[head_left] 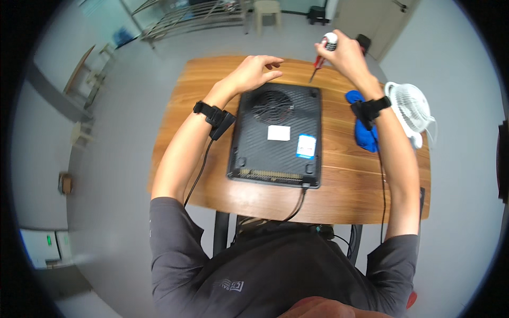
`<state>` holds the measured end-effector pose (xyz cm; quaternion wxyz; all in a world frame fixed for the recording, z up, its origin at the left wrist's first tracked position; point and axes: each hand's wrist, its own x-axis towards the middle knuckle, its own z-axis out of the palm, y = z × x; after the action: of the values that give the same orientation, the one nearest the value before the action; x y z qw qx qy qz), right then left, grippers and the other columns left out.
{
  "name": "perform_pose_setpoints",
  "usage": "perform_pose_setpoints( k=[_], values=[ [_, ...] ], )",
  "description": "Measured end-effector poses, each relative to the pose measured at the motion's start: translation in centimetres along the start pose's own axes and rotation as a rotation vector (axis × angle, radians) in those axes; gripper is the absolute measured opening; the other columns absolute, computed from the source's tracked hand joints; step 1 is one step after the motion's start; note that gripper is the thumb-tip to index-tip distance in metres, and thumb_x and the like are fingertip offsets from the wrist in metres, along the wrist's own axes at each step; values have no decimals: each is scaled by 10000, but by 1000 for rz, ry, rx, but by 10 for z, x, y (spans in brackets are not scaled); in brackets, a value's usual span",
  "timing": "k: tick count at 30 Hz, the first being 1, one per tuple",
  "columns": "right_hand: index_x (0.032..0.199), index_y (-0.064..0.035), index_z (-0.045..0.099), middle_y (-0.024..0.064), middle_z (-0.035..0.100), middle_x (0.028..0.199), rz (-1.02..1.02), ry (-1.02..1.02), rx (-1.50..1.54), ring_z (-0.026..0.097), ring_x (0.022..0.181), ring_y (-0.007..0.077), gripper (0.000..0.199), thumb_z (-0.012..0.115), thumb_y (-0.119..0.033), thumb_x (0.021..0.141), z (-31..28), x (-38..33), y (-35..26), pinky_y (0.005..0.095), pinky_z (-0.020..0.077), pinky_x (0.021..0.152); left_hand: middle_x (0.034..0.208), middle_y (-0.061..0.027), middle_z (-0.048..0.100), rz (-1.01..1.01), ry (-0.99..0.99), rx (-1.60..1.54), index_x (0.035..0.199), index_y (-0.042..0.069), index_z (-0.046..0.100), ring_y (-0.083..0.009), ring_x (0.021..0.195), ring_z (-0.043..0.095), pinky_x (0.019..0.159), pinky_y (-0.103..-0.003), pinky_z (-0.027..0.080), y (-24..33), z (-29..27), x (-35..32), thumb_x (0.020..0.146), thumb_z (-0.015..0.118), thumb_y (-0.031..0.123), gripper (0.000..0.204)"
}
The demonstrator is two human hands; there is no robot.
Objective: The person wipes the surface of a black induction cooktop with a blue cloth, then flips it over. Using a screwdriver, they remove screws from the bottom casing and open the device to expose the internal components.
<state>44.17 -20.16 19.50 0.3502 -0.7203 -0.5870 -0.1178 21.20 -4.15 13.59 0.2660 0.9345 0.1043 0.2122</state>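
A flat black appliance (260, 143), which looks like an induction cooker, lies bottom up on the wooden table. Its round fan grille (272, 107) is at the far end, with two labels nearer me. My left hand (256, 72) hovers by the far left corner of the appliance, fingers loosely bent and thumb apart, holding nothing. In my right hand (343, 57), raised over the far right of the table, is a screwdriver (319, 62) with a red and white handle. Its thin shaft points down, apart from the appliance.
On the wooden table (339, 196), a white fan (411, 108) stands at the right edge. A blue fabric-like item (365, 135) lies beside it, partly under my right wrist. The appliance's black cord (300, 201) runs off the near edge. A metal rack (196, 20) stands beyond.
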Motion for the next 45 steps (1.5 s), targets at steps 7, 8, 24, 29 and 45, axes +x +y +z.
perform_pose_setpoints(
  k=[7, 8, 24, 29, 45],
  values=[
    [929, 16, 623, 233, 699, 792, 102, -23, -23, 697, 782, 417, 425, 760, -382, 868, -1, -14, 41, 453, 551, 700, 1190, -176, 720, 100, -82, -121, 1352, -8, 602, -268, 1085, 698, 967, -391, 535, 27, 57, 71, 917, 745, 250, 525],
    [928, 16, 624, 236, 698, 790, 123, -33, -4, 695, 779, 421, 426, 761, -383, 867, 0, -15, 43, 454, 551, 698, 1177, -175, 724, 104, -96, -145, 1338, -8, 611, -268, 1064, 704, 962, -388, 538, 30, 62, 75, 913, 750, 242, 513],
    [1011, 12, 570, 272, 695, 851, 137, -144, 85, 689, 838, 464, 443, 700, -391, 882, 22, -24, 67, 519, 568, 745, 977, -145, 762, -21, -132, -180, 1051, 0, 737, -254, 902, 725, 837, -375, 547, 35, 94, 112, 932, 711, 180, 218],
    [992, 3, 570, 259, 696, 841, 156, -128, 132, 690, 826, 457, 429, 691, -396, 889, 20, -22, 67, 516, 566, 736, 991, -119, 766, -6, -96, -184, 1061, 15, 744, -239, 911, 730, 849, -369, 547, 36, 93, 114, 927, 720, 199, 229],
    [984, 23, 590, 263, 698, 809, 110, -147, 171, 697, 795, 452, 415, 709, -360, 878, 22, -21, 70, 501, 570, 711, 992, -104, 769, -45, -145, -214, 1066, 9, 725, -222, 940, 732, 867, -359, 549, 41, 89, 108, 948, 692, 159, 194]
  ],
)
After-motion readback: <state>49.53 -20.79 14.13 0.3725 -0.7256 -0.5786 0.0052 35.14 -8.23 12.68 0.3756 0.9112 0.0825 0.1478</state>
